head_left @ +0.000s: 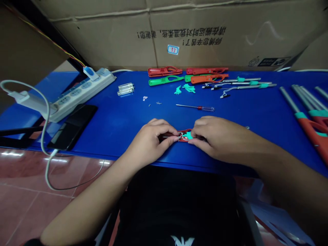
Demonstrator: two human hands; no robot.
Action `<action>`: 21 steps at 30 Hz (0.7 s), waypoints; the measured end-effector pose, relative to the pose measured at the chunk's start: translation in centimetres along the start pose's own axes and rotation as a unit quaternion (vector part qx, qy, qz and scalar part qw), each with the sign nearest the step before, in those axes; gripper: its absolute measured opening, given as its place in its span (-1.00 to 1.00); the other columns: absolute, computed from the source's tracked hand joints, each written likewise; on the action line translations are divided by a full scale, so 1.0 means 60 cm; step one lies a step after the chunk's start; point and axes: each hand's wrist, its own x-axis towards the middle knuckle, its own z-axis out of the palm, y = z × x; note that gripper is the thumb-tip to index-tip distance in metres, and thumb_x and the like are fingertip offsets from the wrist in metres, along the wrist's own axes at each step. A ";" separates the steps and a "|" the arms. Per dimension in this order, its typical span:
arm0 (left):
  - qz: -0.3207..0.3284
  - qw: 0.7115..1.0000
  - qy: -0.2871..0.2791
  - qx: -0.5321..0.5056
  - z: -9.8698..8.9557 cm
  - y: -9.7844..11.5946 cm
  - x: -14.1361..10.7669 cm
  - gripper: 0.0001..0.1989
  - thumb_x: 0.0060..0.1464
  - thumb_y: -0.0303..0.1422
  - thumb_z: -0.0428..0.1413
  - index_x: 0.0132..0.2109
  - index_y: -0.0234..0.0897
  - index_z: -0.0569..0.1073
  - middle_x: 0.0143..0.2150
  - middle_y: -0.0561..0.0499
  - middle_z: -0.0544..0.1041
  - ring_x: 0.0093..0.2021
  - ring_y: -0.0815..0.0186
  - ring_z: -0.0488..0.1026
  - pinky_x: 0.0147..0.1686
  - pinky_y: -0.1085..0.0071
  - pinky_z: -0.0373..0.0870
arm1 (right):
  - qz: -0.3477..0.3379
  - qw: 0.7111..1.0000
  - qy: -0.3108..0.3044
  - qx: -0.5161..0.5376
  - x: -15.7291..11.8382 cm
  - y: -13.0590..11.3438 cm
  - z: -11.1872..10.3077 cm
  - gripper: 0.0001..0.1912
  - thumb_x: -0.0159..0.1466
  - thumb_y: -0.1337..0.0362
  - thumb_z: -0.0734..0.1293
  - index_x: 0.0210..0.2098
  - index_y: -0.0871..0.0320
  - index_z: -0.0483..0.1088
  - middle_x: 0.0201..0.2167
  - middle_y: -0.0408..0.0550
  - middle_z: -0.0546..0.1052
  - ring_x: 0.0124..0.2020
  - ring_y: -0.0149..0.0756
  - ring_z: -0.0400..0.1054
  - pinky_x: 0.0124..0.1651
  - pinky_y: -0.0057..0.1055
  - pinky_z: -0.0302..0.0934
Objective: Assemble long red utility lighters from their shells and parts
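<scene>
A red lighter casing half [183,139] lies low over the front of the blue table, with its inner side up. In it sit a turquoise piece [188,135] and thin white wires [181,135]. My left hand [156,138] is closed at the casing's left end, thumb and forefinger pinched beside the wires. On the other end my right hand [214,136] grips with bent fingers, its fingertips touching the turquoise piece. Both hands cover much of the casing. A screwdriver [198,107] with a clear and red handle rests just beyond them.
Red, green and orange casing halves [166,80], turquoise triggers [189,89] and metal tubes with wires [253,83] lie at the back. Clear tanks [125,89] and tiny screws [159,103] are leftward. Assembled lighters [309,119] lie right; a phone [73,128] and power strip [79,93] left.
</scene>
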 end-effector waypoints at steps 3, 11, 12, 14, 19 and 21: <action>-0.008 1.000 -0.019 0.008 -0.003 0.000 0.004 -0.94 0.22 -0.38 0.21 -0.15 -0.18 0.57 -0.22 0.05 0.57 -0.21 0.32 0.45 -0.08 0.29 0.30 | 0.016 0.997 0.054 -0.044 -0.009 -0.016 0.024 -0.78 0.35 0.23 0.30 -0.38 0.19 0.45 -0.38 0.03 0.46 -0.33 -0.18 0.29 -0.21 -0.26 0.14; -0.017 0.996 -0.067 0.054 -0.002 0.005 0.012 -0.95 0.25 -0.47 0.09 -0.20 -0.24 0.39 -0.18 -0.01 0.44 -0.15 0.22 0.34 -0.07 0.23 0.24 | 0.033 0.979 0.178 -0.095 -0.024 -0.040 0.075 -0.83 0.36 0.39 0.21 -0.33 0.21 0.41 -0.38 0.09 0.38 -0.31 -0.11 0.17 -0.20 -0.20 0.11; -0.020 0.996 -0.064 0.055 -0.001 0.005 0.011 -0.94 0.25 -0.48 0.08 -0.20 -0.24 0.37 -0.17 -0.01 0.43 -0.14 0.21 0.33 -0.08 0.23 0.24 | 0.032 0.979 0.178 -0.098 -0.022 -0.040 0.075 -0.83 0.35 0.41 0.21 -0.33 0.21 0.41 -0.38 0.09 0.37 -0.31 -0.11 0.17 -0.20 -0.20 0.10; -0.025 0.996 -0.066 0.055 0.002 0.005 0.011 -0.94 0.25 -0.48 0.07 -0.21 -0.23 0.34 -0.17 -0.02 0.42 -0.14 0.19 0.32 -0.08 0.22 0.25 | 0.030 0.980 0.174 -0.096 -0.018 -0.039 0.074 -0.84 0.33 0.43 0.22 -0.33 0.22 0.42 -0.38 0.09 0.37 -0.31 -0.10 0.16 -0.20 -0.20 0.10; -0.038 0.995 -0.073 0.058 0.002 0.002 0.013 -0.91 0.23 -0.49 0.07 -0.15 -0.23 0.30 -0.12 -0.03 0.42 -0.11 0.18 0.31 -0.04 0.17 0.25 | 0.022 0.988 0.141 -0.054 -0.010 -0.028 0.069 -0.84 0.34 0.44 0.22 -0.31 0.23 0.43 -0.35 0.07 0.40 -0.28 -0.12 0.18 -0.18 -0.21 0.09; -0.036 0.995 -0.077 0.054 0.000 0.002 0.015 -0.89 0.22 -0.49 0.07 -0.14 -0.23 0.30 -0.11 -0.03 0.42 -0.11 0.19 0.31 -0.04 0.16 0.26 | 0.017 0.990 0.134 -0.032 -0.009 -0.023 0.065 -0.83 0.36 0.41 0.22 -0.30 0.23 0.45 -0.33 0.06 0.41 -0.27 -0.13 0.20 -0.16 -0.23 0.11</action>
